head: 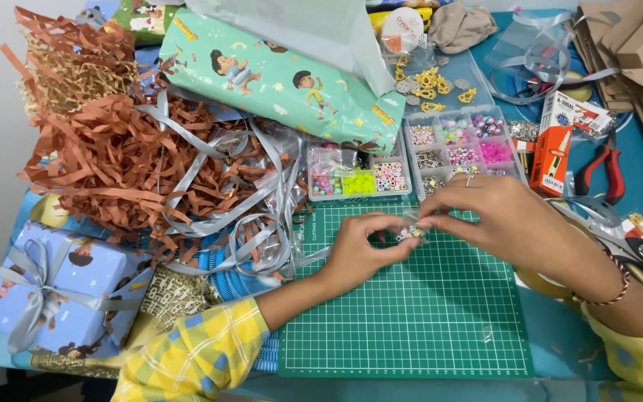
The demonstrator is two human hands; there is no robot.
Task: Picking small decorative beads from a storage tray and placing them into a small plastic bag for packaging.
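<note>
A cutting mat point(411, 327) lies on the surface near the person, and both hands meet above its far edge: the left hand point(359, 249) to the left, the right hand point(507, 219) to the right, with a small beaded piece point(411, 233) between their fingers. Behind the mat stand two bead boxes point(359, 175), the larger one point(463, 145) to the right. A wrapped roll point(277, 74) lies behind them. Shredded paper point(106, 149) and ribbon point(254, 201) pile up left of the mat, a wrapped gift point(61, 294) nearer the person. Pliers point(600, 171) and scissors point(634, 242) lie to the right.
</note>
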